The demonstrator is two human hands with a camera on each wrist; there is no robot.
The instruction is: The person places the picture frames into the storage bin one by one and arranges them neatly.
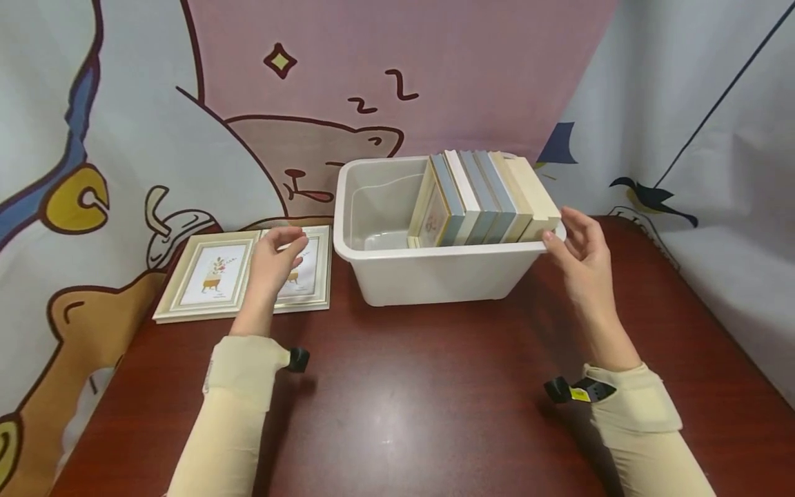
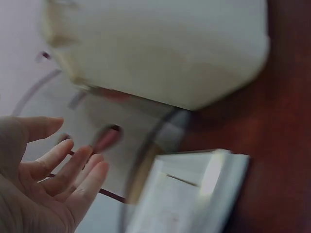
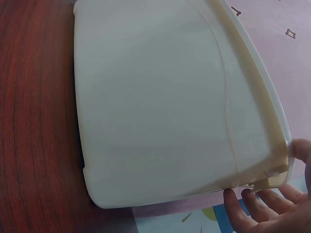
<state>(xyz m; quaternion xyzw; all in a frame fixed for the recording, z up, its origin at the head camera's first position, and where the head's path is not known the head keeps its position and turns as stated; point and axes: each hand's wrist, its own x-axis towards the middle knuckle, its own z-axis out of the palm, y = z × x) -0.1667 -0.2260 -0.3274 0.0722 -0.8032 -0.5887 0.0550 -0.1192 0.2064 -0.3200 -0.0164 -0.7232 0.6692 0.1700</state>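
Note:
A white plastic bin [image 1: 435,276] stands on the table, its wall [image 3: 155,107] filling most of the right wrist view. Several picture frames [image 1: 475,200], cream, white and blue-grey, stand side by side on edge in its right part. My right hand [image 1: 584,269] grips the bin's right end, the thumb at the rim and the fingers [image 3: 235,211] along the outside. Left of the bin lie two cream picture frames [image 1: 214,276], face up and side by side. Above the nearer-to-bin one hovers my left hand [image 2: 53,184], fingers loosely bent, touching nothing.
The dark red wooden table [image 1: 397,386] runs up to a printed cloth backdrop [image 1: 472,76] behind the bin. The bin's left inside [image 1: 379,200] shows bare floor and wall. A strap with a small black device [image 1: 298,359] sits at each wrist.

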